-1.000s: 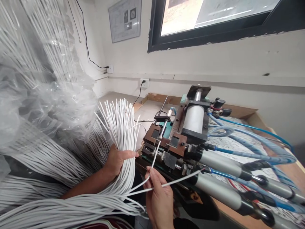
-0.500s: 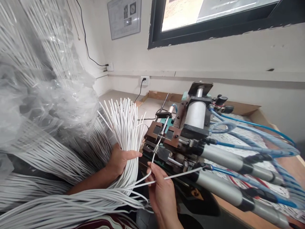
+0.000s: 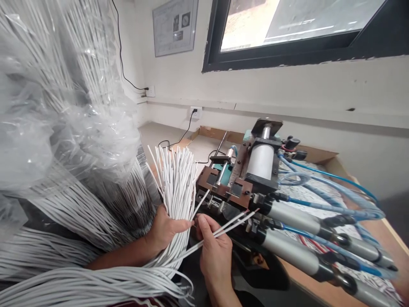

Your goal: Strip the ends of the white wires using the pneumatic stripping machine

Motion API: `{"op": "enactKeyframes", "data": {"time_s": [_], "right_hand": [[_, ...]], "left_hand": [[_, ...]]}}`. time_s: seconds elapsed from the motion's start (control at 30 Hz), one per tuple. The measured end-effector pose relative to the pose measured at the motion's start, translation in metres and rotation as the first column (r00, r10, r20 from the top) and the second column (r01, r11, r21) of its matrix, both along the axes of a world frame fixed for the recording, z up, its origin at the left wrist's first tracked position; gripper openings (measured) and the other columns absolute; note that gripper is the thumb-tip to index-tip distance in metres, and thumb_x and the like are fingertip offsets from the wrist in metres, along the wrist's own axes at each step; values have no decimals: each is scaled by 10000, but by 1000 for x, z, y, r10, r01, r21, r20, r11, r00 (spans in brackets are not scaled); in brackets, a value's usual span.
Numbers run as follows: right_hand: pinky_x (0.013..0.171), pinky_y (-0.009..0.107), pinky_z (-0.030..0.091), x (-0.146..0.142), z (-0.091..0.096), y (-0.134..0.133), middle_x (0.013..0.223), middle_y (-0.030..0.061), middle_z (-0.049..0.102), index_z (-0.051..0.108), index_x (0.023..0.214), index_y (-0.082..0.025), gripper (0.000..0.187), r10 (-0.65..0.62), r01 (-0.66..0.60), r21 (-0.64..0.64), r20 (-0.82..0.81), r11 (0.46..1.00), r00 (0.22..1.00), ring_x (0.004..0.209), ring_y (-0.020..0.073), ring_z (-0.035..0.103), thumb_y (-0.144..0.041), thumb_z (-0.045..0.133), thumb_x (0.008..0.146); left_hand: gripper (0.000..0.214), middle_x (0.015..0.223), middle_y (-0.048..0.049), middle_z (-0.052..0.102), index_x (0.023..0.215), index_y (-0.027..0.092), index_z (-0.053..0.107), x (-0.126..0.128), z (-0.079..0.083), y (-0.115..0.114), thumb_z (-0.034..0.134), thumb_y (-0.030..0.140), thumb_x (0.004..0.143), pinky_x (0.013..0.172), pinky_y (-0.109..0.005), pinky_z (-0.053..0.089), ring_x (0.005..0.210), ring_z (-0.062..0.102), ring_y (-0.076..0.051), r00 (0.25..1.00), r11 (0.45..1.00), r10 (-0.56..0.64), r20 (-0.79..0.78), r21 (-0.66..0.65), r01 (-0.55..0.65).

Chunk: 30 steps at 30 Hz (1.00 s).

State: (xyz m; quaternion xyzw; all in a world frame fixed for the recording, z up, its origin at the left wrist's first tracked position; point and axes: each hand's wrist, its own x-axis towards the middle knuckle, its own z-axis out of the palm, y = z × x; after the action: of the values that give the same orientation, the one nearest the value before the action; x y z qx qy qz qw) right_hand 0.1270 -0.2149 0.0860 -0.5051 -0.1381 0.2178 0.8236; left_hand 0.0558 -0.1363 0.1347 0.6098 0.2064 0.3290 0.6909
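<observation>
Bundle (image 3: 177,183) of white wires stands upright in L hand (image 3: 168,230), ends fanned at top, just L of the machine (image 3: 236,187). L hand's wrapped around it, thumb across the front. R hand (image 3: 215,247) is just beside, fingers closed on a pair of wires (image 3: 234,224) that run up to the R, tips near the machine's front w/ a bit of reddish core showing. Hands are close; can't tell if they touch. One more wire (image 3: 201,204) pokes up btwn bundle & machine; its lower end's hidden around the fingertips, so can't tell which hand has it.

Machine sits on the tabletop (image 3: 204,149), silver cylinder (image 3: 260,160) upright at back, two more lying out to the R w/ blue hoses (image 3: 319,172). Loose wires (image 3: 79,281) sweep across lower L, under L forearm. Clear plastic (image 3: 105,136) covers more wires, upper L. Wall behind: framed sheet (image 3: 175,30), window (image 3: 297,25), outlet (image 3: 196,112) w/ black cord.
</observation>
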Motion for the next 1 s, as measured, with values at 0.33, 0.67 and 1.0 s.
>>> {"op": "enactKeyframes", "data": {"time_s": [0.33,0.67,1.0], "right_hand": [[579,248,410,3,7,1,670,25,639,704,806,-169,294,35,-23,81,-150,996,988,603,128,516,-412,718,640],[488,196,346,9,16,0,620,16,595,702,731,-136,318,209,-101,247,-465,964,860,515,74,441,-312,820,495],[489,242,306,12,8,0,522,-24,473,702,713,-144,291,93,-43,157,-326,987,941,506,98,381,-391,760,569]], "left_hand": [[279,696,12,634,808,143,651,5,4,1,695,124,533,614,-236,453,634,551,-139,996,1000,17,-86,11,-16],[188,616,20,610,685,141,640,12,16,12,715,143,513,569,-238,433,562,528,-131,982,986,161,-96,63,-156],[118,614,18,634,618,133,657,16,28,11,721,149,520,577,-233,428,563,530,-126,974,978,158,-164,160,-132]]}}
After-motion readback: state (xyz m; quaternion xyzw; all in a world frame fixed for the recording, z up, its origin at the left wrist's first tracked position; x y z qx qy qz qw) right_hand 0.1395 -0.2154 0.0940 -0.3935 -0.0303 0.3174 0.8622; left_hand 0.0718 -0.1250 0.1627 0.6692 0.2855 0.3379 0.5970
